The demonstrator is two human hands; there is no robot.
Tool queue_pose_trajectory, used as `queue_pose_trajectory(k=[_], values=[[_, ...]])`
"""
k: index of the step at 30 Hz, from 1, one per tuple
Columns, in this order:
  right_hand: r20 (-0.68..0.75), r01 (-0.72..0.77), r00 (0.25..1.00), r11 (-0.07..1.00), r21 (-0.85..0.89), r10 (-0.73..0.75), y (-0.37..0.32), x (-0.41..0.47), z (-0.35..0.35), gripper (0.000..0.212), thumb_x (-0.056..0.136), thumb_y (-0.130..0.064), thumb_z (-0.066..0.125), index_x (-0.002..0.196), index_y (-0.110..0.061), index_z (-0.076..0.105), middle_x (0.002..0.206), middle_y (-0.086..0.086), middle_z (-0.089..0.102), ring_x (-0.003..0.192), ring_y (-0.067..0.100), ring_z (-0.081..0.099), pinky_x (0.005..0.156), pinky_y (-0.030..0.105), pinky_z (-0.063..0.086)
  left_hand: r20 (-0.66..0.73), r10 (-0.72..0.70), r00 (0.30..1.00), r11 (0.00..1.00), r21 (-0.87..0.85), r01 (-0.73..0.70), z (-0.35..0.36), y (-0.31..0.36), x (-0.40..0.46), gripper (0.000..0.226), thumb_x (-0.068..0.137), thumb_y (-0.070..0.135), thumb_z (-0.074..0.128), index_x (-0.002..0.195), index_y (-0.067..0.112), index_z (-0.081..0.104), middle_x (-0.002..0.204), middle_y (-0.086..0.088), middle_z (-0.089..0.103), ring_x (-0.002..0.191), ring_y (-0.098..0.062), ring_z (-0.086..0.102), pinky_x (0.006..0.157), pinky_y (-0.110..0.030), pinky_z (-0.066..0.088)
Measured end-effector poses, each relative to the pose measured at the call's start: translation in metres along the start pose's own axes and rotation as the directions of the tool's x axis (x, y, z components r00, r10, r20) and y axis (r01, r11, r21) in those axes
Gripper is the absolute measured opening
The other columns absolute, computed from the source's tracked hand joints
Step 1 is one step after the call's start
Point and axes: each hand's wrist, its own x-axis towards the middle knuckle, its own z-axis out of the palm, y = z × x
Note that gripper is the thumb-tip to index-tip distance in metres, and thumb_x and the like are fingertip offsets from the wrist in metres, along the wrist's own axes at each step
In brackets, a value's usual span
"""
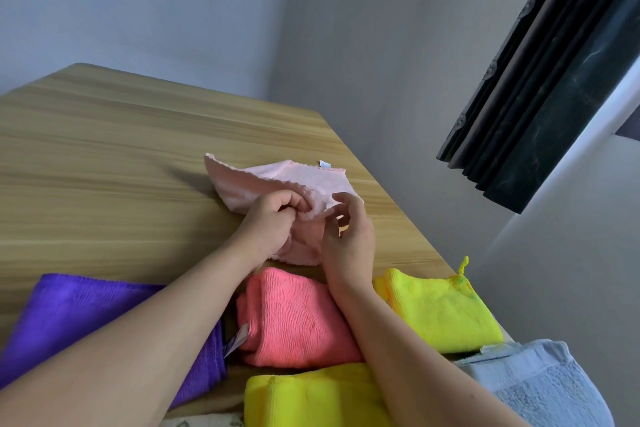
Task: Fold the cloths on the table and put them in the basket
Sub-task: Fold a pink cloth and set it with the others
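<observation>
The pale pink cloth [277, 180] lay rumpled on the wooden bench [104, 149], and every other place here is told from it. The left hand [273, 218] sat on its near edge with fingers curled into the fabric, gripping a fold. The right hand [349, 232], just right of the left, pinched the scalloped hem between thumb and fingertips.

Nearer the person than the pink cloth lay a coral cloth [294, 319]; left of that, a purple cloth [86, 315]; to the right, a yellow cloth [440, 308] with a hanging loop; nearest of all, a second yellow cloth [304, 399] and a light blue towel [540, 385]. No basket was in view.

The step in hand looked to be squaring up the pink cloth. Done well, it would call for working the hands apart along the hem to find two corners, tensioning the edge flat against the bench, then laying corner onto corner before creasing.
</observation>
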Motion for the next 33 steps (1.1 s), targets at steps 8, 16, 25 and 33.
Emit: queue_pose_trajectory(k=[8, 16, 25, 33], values=[[0.004, 0.116, 0.993, 0.987, -0.112, -0.116, 0.003, 0.001, 0.003, 0.031, 0.08, -0.007, 0.051, 0.102, -0.019, 0.07, 0.096, -0.008, 0.063, 0.087, 0.014, 0.046, 0.074, 0.015, 0.028, 0.021, -0.004, 1.0, 1.0, 0.013, 0.004, 0.0, -0.001, 0.001, 0.047, 0.086, -0.009, 0.039, 0.064, 0.025, 0.062, 0.071, -0.016, 0.049, 0.065, -0.028, 0.042, 0.058, -0.032, 0.032], [0.046, 0.053, 0.998, 0.999, -0.009, -0.053, -0.004, 0.0, 0.0, 0.014, 0.078, -0.012, 0.063, 0.086, -0.023, 0.065, 0.085, -0.014, 0.057, 0.085, 0.011, 0.052, 0.072, 0.009, 0.034, 0.026, -0.045, 0.999, 0.999, 0.023, 0.044, 0.0, -0.001, 0.0, 0.045, 0.086, -0.008, 0.037, 0.061, 0.022, 0.059, 0.061, -0.014, 0.049, 0.057, -0.026, 0.042, 0.044, -0.021, 0.029], [0.061, 0.082, 0.995, 0.997, 0.011, -0.083, -0.008, -0.001, -0.003, 0.037, 0.086, -0.007, 0.057, 0.115, -0.029, 0.063, 0.09, -0.016, 0.056, 0.091, 0.008, 0.053, 0.081, 0.019, 0.042, 0.034, -0.07, 0.997, 0.997, 0.029, 0.069, -0.001, 0.0, 0.0, 0.027, 0.089, -0.004, 0.042, 0.077, 0.017, 0.052, 0.076, -0.016, 0.053, 0.056, -0.023, 0.047, 0.04, -0.023, 0.036], [0.047, 0.153, 0.987, 0.988, -0.022, -0.152, -0.004, -0.002, 0.0, 0.032, 0.085, -0.007, 0.056, 0.107, -0.025, 0.07, 0.096, -0.011, 0.057, 0.092, 0.011, 0.054, 0.081, 0.024, 0.046, 0.012, -0.075, 0.997, 0.997, 0.0, 0.075, -0.002, -0.005, 0.003, 0.023, 0.091, 0.003, 0.054, 0.08, 0.019, 0.042, 0.077, -0.014, 0.05, 0.056, -0.021, 0.046, 0.041, -0.026, 0.036]])
